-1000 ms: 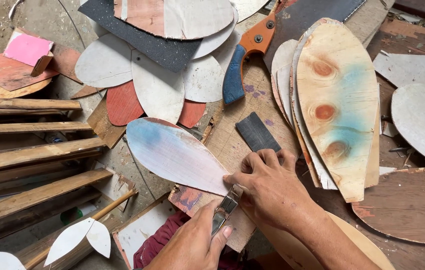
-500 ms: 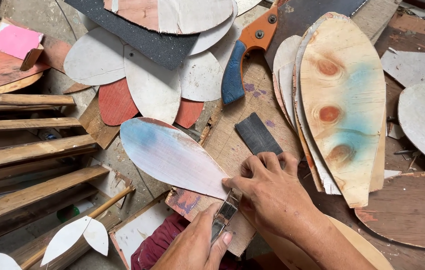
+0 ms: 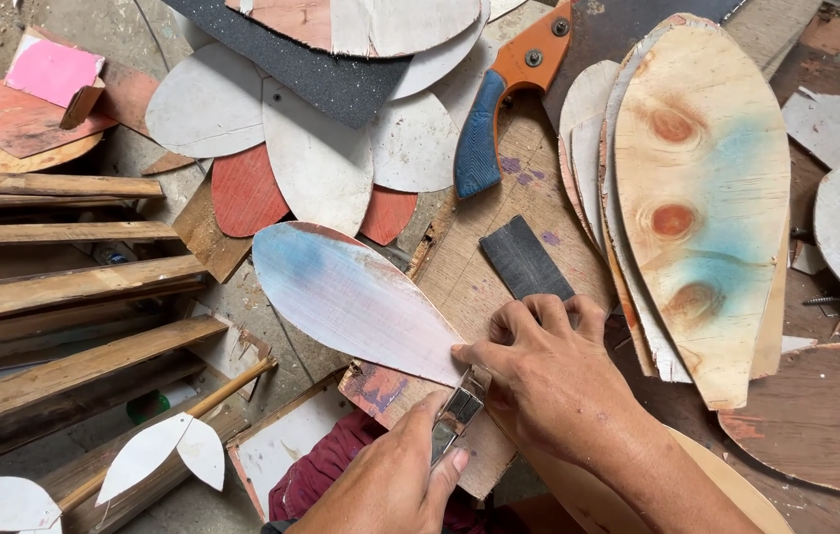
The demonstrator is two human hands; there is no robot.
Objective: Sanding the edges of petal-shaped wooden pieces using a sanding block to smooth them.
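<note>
A leaf-shaped wooden piece [image 3: 351, 297], white with a blue tint at its far tip, lies on a plywood work board [image 3: 484, 267]. My right hand [image 3: 548, 376] presses down its near end, with the fingers reaching a dark sandpaper strip [image 3: 521, 259]. My left hand [image 3: 395, 485] grips a small metal-handled knife [image 3: 459, 417]. The blade meets the piece's near edge just below my right thumb.
A stack of larger leaf-shaped boards [image 3: 702, 198] lies to the right. White and red cut-outs [image 3: 316, 163] and an orange and blue hand saw [image 3: 509, 94] lie ahead. Wooden slats [image 3: 54, 287] run along the left. A dark red cloth [image 3: 326, 470] sits below.
The view shifted slightly. Both hands stay at the near end of the leaf piece, with the knife still against its edge.
</note>
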